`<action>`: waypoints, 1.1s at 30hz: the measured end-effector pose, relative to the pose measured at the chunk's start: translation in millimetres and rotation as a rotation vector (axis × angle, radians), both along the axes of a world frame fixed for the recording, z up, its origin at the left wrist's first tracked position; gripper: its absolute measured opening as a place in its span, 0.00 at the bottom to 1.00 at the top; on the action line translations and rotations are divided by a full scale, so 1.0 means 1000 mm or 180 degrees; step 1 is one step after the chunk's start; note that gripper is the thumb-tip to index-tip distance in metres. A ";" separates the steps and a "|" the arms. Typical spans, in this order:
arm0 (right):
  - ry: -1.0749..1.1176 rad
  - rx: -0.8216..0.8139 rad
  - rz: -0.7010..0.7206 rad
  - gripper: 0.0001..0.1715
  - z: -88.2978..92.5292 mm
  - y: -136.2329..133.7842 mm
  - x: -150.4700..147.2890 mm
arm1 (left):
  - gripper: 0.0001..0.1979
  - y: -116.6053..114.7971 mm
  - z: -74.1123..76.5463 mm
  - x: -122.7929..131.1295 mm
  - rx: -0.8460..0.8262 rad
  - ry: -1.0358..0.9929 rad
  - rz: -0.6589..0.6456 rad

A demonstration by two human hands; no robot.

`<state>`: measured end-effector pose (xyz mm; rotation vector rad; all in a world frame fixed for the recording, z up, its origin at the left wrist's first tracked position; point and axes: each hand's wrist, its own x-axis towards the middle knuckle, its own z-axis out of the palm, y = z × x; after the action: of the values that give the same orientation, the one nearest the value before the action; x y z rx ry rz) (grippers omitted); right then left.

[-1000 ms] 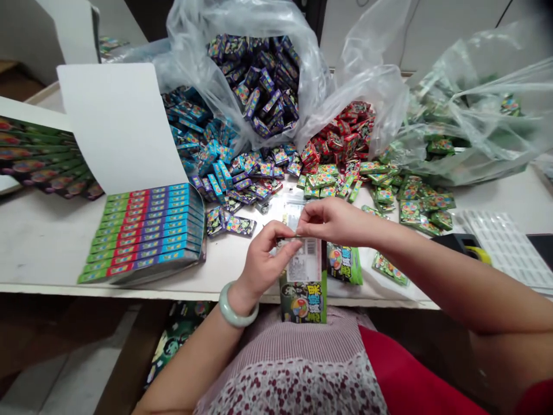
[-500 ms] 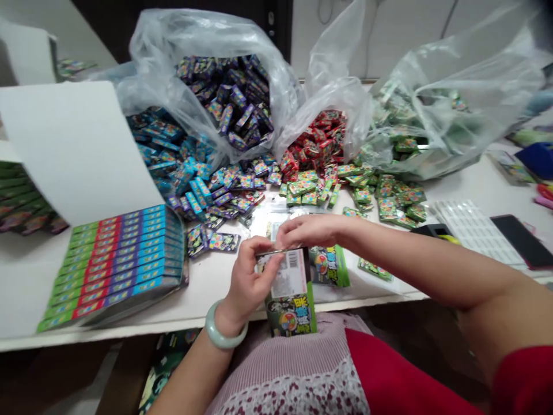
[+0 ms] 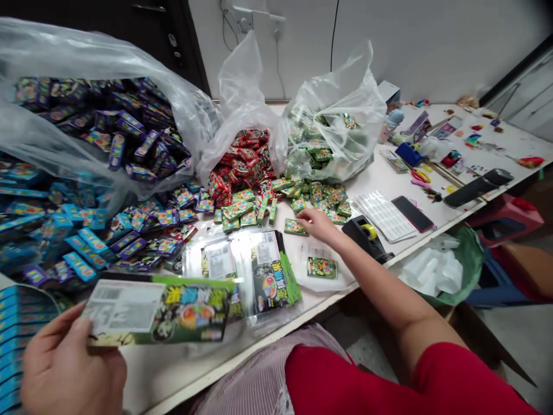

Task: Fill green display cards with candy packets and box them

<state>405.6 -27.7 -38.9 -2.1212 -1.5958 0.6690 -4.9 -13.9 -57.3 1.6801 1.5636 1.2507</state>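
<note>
Clock positions are read from the centre of the view. One green candy carton [image 3: 155, 311] is held at 8 o'clock in the left hand [image 3: 71, 366], which is closed on its lower edge, with the thumb on the front face. The right hand [image 3: 317, 223] is recorded at 3 o'clock, partly open with the fingers extended. Nothing is gripped, and its fingertips are just above one small green candy packet [image 3: 295, 226]; contact cannot be confirmed.

A second small green candy packet [image 3: 322, 267] lies at 4 o'clock on a clear plastic sheet [image 3: 341, 280]. Two bagged candy cartons [image 3: 268, 274] are laid on the white table [image 3: 173, 369] at 6 o'clock.

Three clear plastic bags [image 3: 242, 98] are counted at 10, 12 and 1 o'clock, with loose blue, red and green packets heaped before them, too many to count. One tape dispenser [image 3: 365, 236], one sheet of labels [image 3: 384, 216] and one phone [image 3: 412, 213] are noted at 3 o'clock.
</note>
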 end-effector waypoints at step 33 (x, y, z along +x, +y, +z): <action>0.0790 0.0648 -0.0333 0.28 -0.035 0.008 0.013 | 0.36 0.014 -0.019 0.039 0.0545 0.2067 -0.1846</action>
<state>418.4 -19.8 -73.4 -1.8792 -1.3495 0.6746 33.8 0.4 -76.4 2.5800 1.1350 0.5713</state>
